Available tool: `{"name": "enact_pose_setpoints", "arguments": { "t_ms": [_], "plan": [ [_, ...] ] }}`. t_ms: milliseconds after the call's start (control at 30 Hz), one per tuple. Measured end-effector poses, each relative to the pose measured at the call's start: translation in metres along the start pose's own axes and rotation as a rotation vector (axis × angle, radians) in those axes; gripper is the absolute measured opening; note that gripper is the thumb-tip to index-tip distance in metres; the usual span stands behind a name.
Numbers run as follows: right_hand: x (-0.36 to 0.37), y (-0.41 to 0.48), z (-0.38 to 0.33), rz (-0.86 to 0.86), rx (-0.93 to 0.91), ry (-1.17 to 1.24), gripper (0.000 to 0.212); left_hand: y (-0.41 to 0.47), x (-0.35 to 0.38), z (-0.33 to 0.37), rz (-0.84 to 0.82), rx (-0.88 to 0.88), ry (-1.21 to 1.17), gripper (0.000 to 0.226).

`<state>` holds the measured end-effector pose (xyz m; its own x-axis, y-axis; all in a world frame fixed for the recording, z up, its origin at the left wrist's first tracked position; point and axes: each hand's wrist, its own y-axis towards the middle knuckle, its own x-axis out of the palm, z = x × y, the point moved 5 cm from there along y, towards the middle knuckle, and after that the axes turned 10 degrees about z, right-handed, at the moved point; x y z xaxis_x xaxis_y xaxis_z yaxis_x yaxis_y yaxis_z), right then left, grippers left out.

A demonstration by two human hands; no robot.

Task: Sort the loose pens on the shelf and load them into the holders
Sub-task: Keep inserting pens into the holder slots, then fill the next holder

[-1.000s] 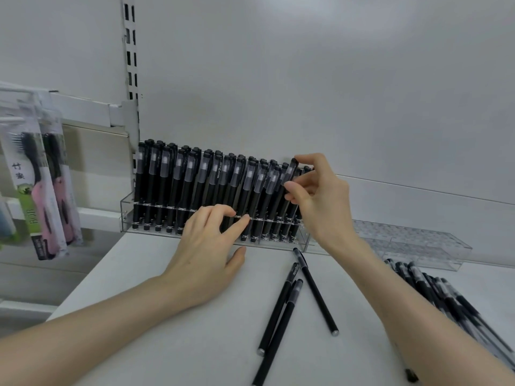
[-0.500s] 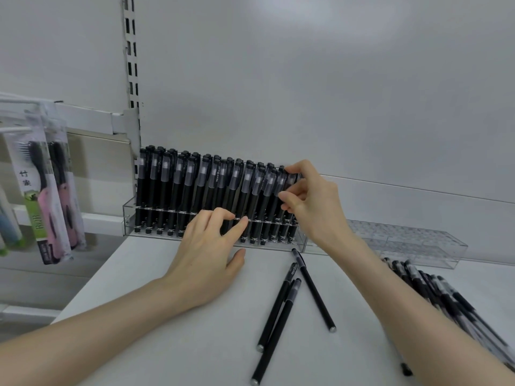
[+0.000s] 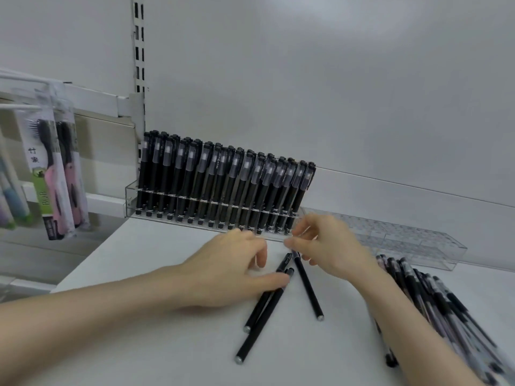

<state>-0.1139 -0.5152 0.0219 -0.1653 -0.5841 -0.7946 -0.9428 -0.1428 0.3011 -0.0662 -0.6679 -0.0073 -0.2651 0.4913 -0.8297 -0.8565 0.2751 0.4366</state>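
A clear holder (image 3: 131,199) at the back of the white shelf (image 3: 156,346) is packed with several upright black pens (image 3: 223,188). Three loose black pens lie in front of it: a pair (image 3: 260,313) side by side and a single pen (image 3: 309,291) to their right. My left hand (image 3: 231,274) rests on the shelf, its thumb touching the pair near their caps. My right hand (image 3: 331,246) is just below the holder's right end, and its thumb and fingers pinch the cap end of the single pen, which still lies on the shelf.
An empty clear holder (image 3: 418,242) stands at the back right. In front of it lies a heap of several pens (image 3: 446,305), partly behind my right forearm. Packaged toothbrushes (image 3: 55,179) hang at the left, beyond the shelf's left edge.
My right hand has left the top of the last pen in the holder and dropped to the single loose pen. My left hand slid back from the holder to the pair.
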Motion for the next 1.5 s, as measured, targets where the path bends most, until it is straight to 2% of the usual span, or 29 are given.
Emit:
{"name": "enact_pose_setpoints", "arguments": {
  "t_ms": [67, 167, 300, 400, 567, 667, 767, 900, 967, 1100, 1267, 1400, 1500],
  "plan": [
    [0.005, -0.003, 0.005, -0.066, 0.027, -0.066, 0.026, -0.005, 0.005, 0.010, -0.111, -0.013, 0.042, 0.049],
    [0.009, -0.007, 0.008, -0.109, 0.065, -0.103, 0.035, -0.008, 0.008, 0.018, -0.153, -0.043, 0.020, 0.042],
    [0.008, -0.010, 0.011, -0.149, 0.143, -0.049, 0.042, -0.007, 0.002, 0.004, -0.157, -0.120, 0.021, 0.025],
    [0.012, -0.012, 0.010, -0.206, 0.202, 0.052, 0.046, -0.003, -0.001, -0.011, -0.223, -0.175, 0.054, 0.026],
    [0.019, -0.016, 0.006, -0.299, 0.198, 0.069, 0.033, 0.002, -0.008, -0.018, -0.310, -0.148, 0.082, 0.024],
    [0.017, -0.016, 0.004, -0.264, 0.156, 0.137, 0.016, 0.002, -0.009, -0.024, -0.322, -0.136, 0.116, 0.026],
    [0.008, -0.011, 0.000, -0.112, 0.142, 0.363, 0.009, 0.005, -0.010, -0.028, -0.198, -0.149, 0.090, 0.029],
    [-0.005, -0.012, -0.012, 0.042, 0.095, 0.731, 0.011, 0.006, -0.013, -0.024, 0.031, -0.312, -0.526, 0.027],
    [-0.009, -0.013, -0.018, 0.062, 0.068, 0.877, 0.010, 0.006, -0.013, -0.016, 0.110, -0.325, -0.689, 0.025],
    [-0.012, -0.016, -0.026, 0.069, -0.009, 1.012, 0.006, 0.005, -0.011, -0.007, 0.219, -0.379, -0.914, 0.029],
    [-0.009, -0.017, -0.024, 0.144, 0.030, 1.116, 0.016, 0.002, -0.007, -0.001, 0.195, -0.266, -0.791, 0.025],
    [-0.005, -0.019, -0.026, 0.179, -0.005, 1.000, 0.032, 0.002, -0.008, -0.003, 0.171, -0.236, -0.763, 0.027],
    [-0.012, -0.019, -0.030, 0.275, -0.040, 0.947, 0.030, 0.002, -0.008, -0.006, 0.203, -0.283, -0.773, 0.029]
  ]
}}
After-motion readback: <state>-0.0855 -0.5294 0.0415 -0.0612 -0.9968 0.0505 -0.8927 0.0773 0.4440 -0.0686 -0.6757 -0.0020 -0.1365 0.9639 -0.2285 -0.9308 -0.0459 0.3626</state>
